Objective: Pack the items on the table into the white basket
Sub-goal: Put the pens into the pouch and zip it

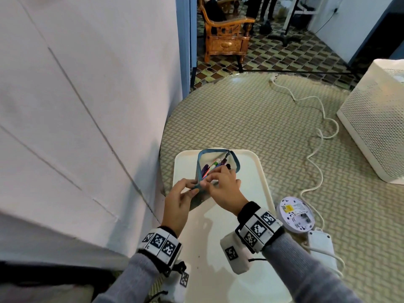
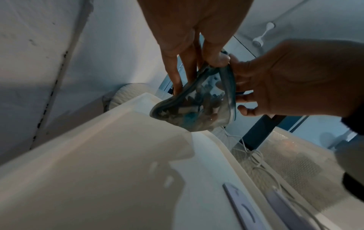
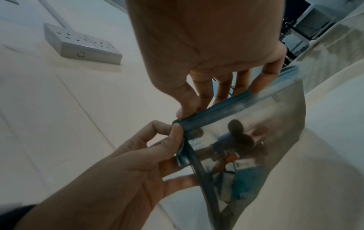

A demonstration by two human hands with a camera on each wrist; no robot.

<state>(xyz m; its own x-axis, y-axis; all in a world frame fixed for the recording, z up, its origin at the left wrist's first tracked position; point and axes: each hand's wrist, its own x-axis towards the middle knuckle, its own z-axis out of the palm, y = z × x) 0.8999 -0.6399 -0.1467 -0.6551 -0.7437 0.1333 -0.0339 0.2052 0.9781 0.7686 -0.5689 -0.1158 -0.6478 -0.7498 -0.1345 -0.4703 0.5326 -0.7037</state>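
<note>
on the white tray [image 1: 251, 193], both hands pinch an open pouch [image 1: 202, 165] of pens [image 1: 213, 166].

Both hands pinch one corner of the pouch [image 1: 215, 169], the left hand [image 1: 178, 199] just left of the right hand [image 1: 225, 189]. Pens [image 1: 211, 168] sit inside it. The tray [image 1: 251, 171] lies under them, the round device [image 1: 295, 214] to the right.

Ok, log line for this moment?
left hand: pinches pouch corner | right hand: pinches blue rim | pouch: open, over tray
</note>
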